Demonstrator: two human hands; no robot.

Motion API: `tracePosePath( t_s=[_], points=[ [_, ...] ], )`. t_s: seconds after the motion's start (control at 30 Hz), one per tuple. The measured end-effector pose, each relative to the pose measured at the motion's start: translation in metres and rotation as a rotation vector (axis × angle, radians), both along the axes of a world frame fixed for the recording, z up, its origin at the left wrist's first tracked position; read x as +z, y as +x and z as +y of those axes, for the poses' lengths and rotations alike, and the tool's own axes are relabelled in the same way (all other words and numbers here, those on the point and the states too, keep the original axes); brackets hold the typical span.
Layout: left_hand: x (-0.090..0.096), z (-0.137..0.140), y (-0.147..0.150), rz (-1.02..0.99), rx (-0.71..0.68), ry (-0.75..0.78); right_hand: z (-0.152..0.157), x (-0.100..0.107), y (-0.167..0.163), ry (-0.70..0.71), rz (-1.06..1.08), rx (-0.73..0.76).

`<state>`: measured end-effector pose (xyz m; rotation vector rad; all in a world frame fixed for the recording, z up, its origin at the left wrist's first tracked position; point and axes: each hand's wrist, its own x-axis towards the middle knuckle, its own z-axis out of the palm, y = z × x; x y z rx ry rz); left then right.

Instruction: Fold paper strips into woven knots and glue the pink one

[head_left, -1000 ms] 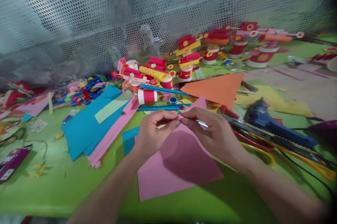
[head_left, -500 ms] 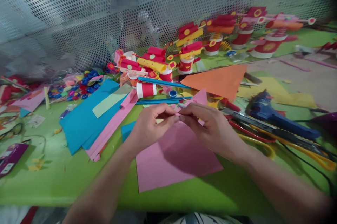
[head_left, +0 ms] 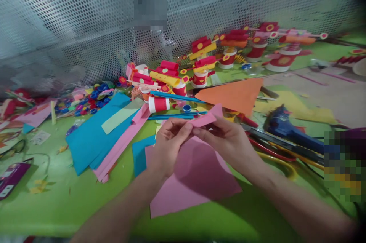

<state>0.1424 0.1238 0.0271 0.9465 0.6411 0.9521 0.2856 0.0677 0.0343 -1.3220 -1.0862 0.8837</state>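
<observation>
Both my hands meet above a large pink paper sheet lying on the green table. Between the fingertips is a narrow pink paper strip, which looks folded. My left hand pinches its left end with thumb and fingers closed. My right hand grips the strip from the right, its thumb underneath and some fingers hidden behind the paper. A blue sheet pokes out from under the pink sheet on the left. Just beyond the hands lie thin blue strips and a small blue bottle cap.
To the right are an orange sheet, a blue glue gun, a cutter knife and scissors with yellow handles. A red-and-white paper cup lies tipped over. Blue sheets rest at left; several cup figures stand along the mesh partition.
The pink strip between my fingers now shows more, turned up and reaching right. My hands have come slightly apart. The view has tilted up a little.
</observation>
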Motion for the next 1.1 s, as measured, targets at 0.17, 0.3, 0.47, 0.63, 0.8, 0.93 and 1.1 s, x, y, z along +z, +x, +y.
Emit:
tracePosePath(
  t_s=[0.17,0.3,0.47,0.63,0.8,0.93,1.1],
  points=[
    [0.002,0.001,-0.002,0.18,-0.022,0.08,-0.002,0.004,0.002,0.034,-0.163,-0.012],
    [0.008,0.006,-0.009,0.401,0.01,0.45,-0.002,0.001,0.005,0.18,-0.567,-0.068],
    [0.014,0.017,-0.017,0.497,0.053,0.904,-0.001,-0.007,0.006,0.497,-1.006,-0.15],
    [0.019,0.021,-0.021,0.449,0.046,1.081,-0.003,-0.004,0.006,0.597,-1.017,-0.158],
    [0.023,0.015,-0.022,0.35,0.034,0.951,-0.008,0.008,0.002,0.568,-0.773,-0.109],
    [0.016,0.014,-0.017,0.184,-0.112,0.431,-0.012,0.014,-0.001,0.433,-0.609,-0.118],
    [0.007,0.012,-0.009,0.026,-0.169,0.009,-0.009,0.015,0.0,0.159,-0.265,-0.071]
  ],
)
